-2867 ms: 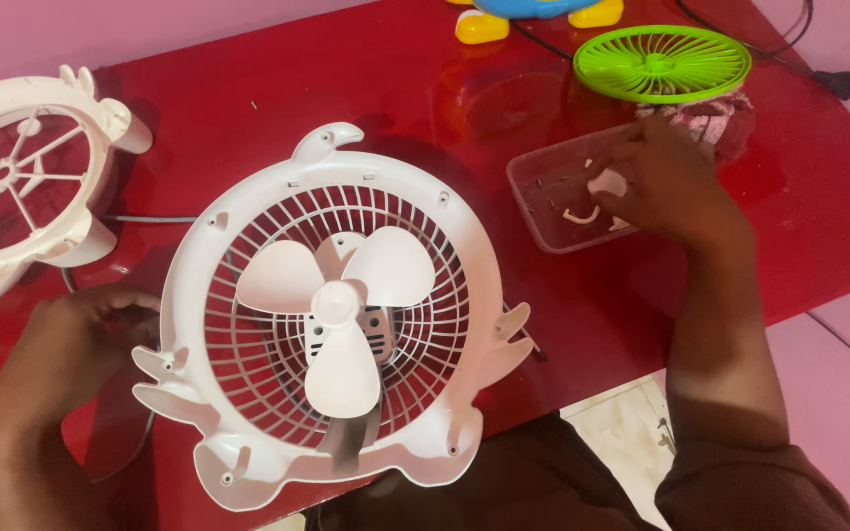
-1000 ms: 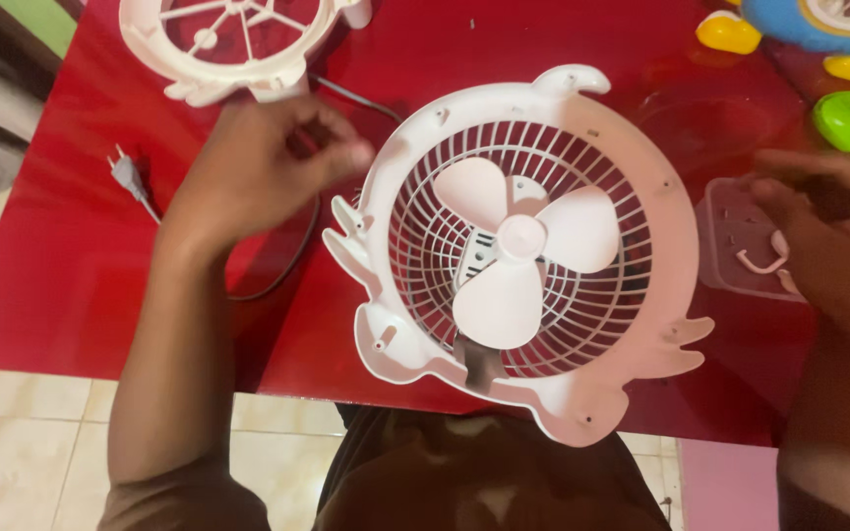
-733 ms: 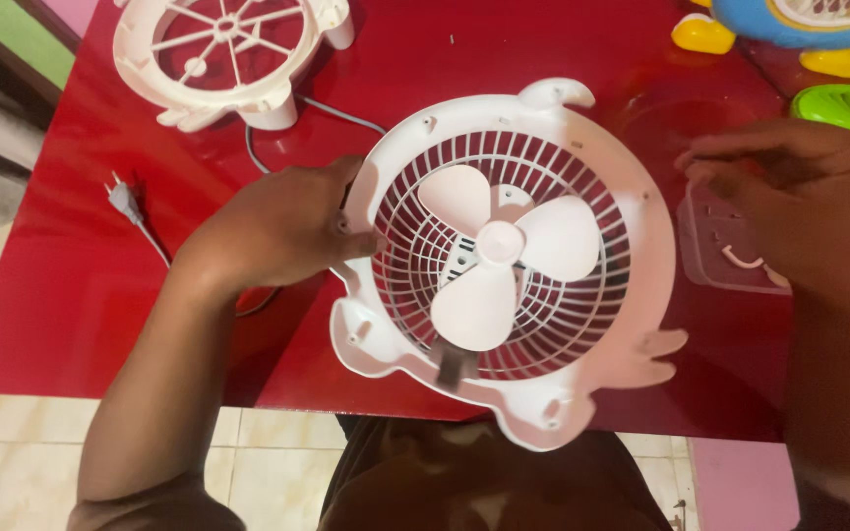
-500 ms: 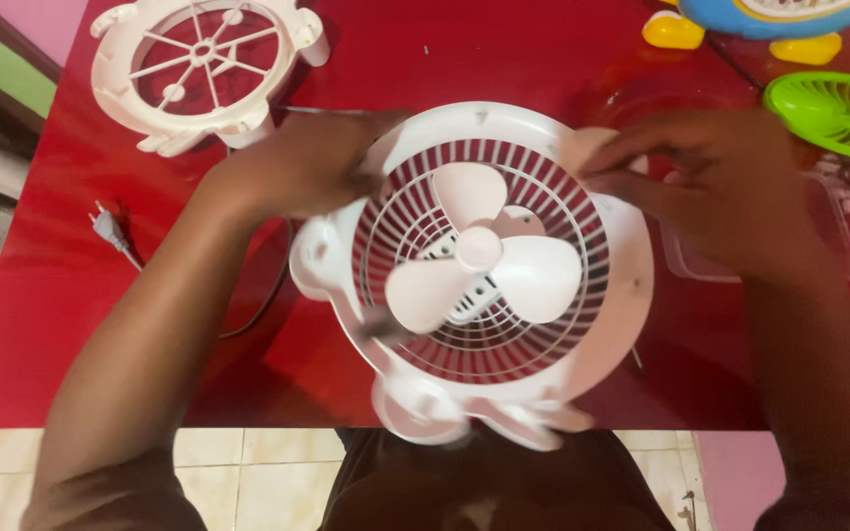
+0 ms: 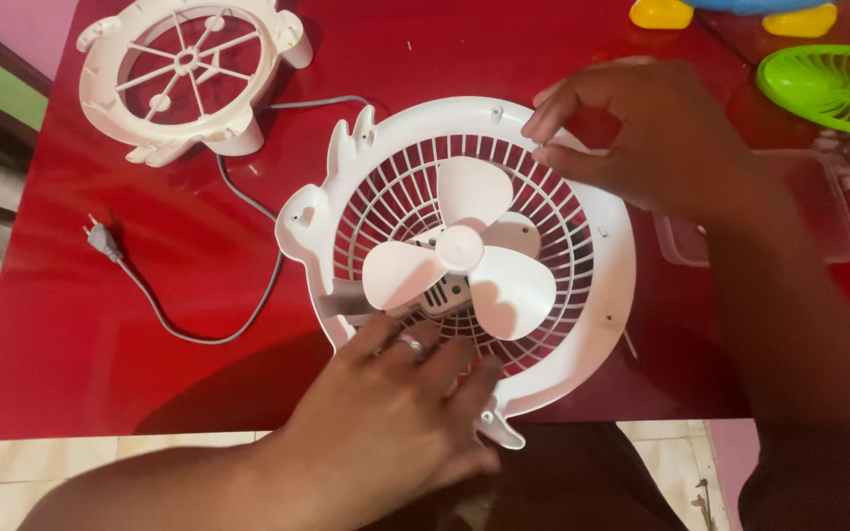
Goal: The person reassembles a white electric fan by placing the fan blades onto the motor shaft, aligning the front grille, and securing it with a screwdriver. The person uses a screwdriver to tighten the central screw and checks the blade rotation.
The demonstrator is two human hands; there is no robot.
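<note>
Left hand (image 5: 386, 433) has dropped, perhaps hiding fan frame's (image 5: 582, 157) rim.

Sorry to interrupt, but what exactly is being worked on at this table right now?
A person has a white fan housing, with its three-blade propeller exposed, lying flat on a red table. Their left hand rests on the near rim, and the right hand touches the far rim with its fingertips. The matching white grille cover lies apart at the far left, and the grey power cord trails to an unplugged plug. A green fan grille sits at the far right.
</note>
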